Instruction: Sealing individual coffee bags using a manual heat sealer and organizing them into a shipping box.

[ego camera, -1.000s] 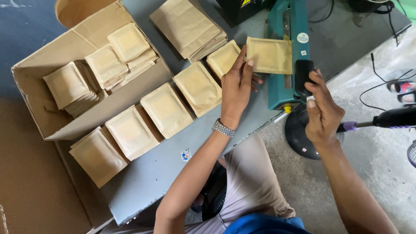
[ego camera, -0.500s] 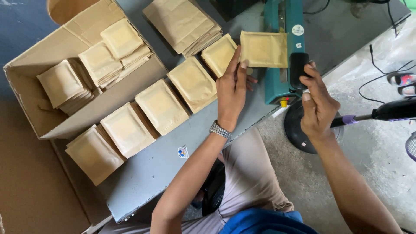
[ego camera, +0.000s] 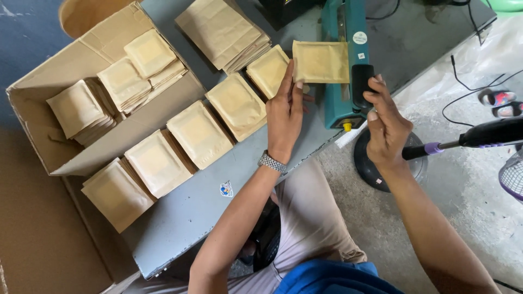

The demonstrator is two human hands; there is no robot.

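My left hand holds a brown paper pouch by its near edge, the pouch's far end lying across the jaw of a teal heat sealer. My right hand grips the sealer's black handle with the fingertips. A row of filled brown pouches lies on the grey table to the left of my left hand.
An open cardboard box at the left holds stacks of pouches. A pile of flat pouches lies at the table's far side. A round black base, a purple-handled tool and cables sit on the concrete floor at right.
The view has shifted slightly, so everything sits a little further left and up. Both hands keep the same hold on pouch and handle.
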